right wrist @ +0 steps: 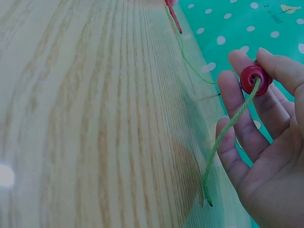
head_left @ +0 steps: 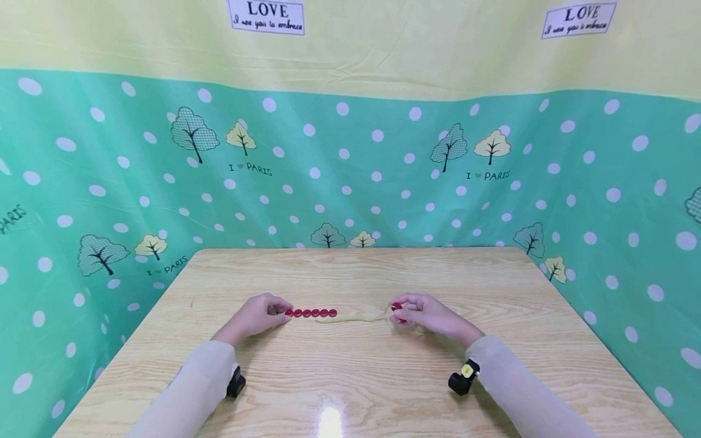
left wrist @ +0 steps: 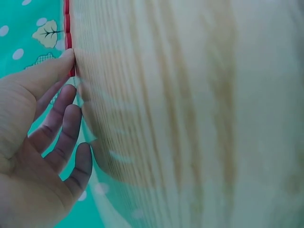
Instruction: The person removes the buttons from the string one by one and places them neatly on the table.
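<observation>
A row of several red buttons [head_left: 315,313] lies on the table, left of the middle. At its left end, my left hand [head_left: 261,316] pinches the last button between thumb and forefinger; the left wrist view shows the thumb tip against that red button [left wrist: 72,71], the other fingers loosely bent. My right hand [head_left: 427,313] holds a red button [right wrist: 251,80] between thumb and fingers, raised off the tabletop. A light green cord [right wrist: 232,121] comes out of a hole in that button and hangs to a dark tip. More of the cord [head_left: 350,320] stretches leftward across the table below the row.
The wooden table [head_left: 350,389] carries a bright light reflection near its front. A green and yellow printed cloth [head_left: 339,152] stands behind and at both sides. Black wrist devices show at the left sleeve [head_left: 191,383] and the right sleeve [head_left: 515,383].
</observation>
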Demonstrator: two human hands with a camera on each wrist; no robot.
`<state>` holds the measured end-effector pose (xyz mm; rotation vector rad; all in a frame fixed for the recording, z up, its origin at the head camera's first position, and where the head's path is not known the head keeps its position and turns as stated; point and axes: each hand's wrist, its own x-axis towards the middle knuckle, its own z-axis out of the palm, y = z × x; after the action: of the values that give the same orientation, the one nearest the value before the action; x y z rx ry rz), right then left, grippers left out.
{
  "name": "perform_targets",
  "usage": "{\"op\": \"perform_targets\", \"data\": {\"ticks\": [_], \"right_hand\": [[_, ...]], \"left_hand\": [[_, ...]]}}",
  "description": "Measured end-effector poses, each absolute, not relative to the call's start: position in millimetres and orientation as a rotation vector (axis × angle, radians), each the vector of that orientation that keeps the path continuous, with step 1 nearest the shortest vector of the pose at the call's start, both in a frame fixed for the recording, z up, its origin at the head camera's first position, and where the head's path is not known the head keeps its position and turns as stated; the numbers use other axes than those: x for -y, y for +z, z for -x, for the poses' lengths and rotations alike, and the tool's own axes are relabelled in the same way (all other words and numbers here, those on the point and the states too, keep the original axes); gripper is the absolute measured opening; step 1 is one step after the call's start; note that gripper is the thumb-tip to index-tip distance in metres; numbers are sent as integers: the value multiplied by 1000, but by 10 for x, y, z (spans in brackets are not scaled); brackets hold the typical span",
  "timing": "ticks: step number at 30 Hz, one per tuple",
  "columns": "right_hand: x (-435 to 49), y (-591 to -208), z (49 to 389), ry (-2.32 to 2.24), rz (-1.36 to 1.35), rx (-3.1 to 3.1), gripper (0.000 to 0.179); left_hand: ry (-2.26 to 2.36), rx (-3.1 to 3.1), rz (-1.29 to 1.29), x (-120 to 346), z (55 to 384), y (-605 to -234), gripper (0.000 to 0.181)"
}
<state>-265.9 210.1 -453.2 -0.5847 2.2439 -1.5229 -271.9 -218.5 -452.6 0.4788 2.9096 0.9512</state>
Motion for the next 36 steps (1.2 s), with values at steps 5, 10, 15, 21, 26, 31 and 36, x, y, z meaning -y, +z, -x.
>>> {"op": "perform_targets", "data": {"ticks": [5,10,15,21,26,31,36], "right_hand": [[-2094,-4526,2650,-1524,584,-2231,49],[-2085,-4517,2643,-1526,576,-2224,49],[-2079,-4506,2640,-1522,564,-2222,49],[-2066,-4493,2644,-1509,567,-2233,48],[-2068,-4500,2661,-1511,575,-2233,47],[-2062,-4503,2658,-1505,572,-2236,47],[-2033,-4494,2646,-1504,573,-2241,48]], "left_hand": [[952,-2924,-491,2183,2731,-4543,27],[951,-2948,-491,2180,2748,-4531,32],[1046,-2946,-494,2110,2741,-4438,31],[1093,-2945,-626,1975,2746,-4315,29],[1140,-2917,-692,1828,2748,-4265,28],[1156,-2879,-742,1654,2732,-4227,28],[1165,-2850,-793,1505,2723,-4182,29]]}}
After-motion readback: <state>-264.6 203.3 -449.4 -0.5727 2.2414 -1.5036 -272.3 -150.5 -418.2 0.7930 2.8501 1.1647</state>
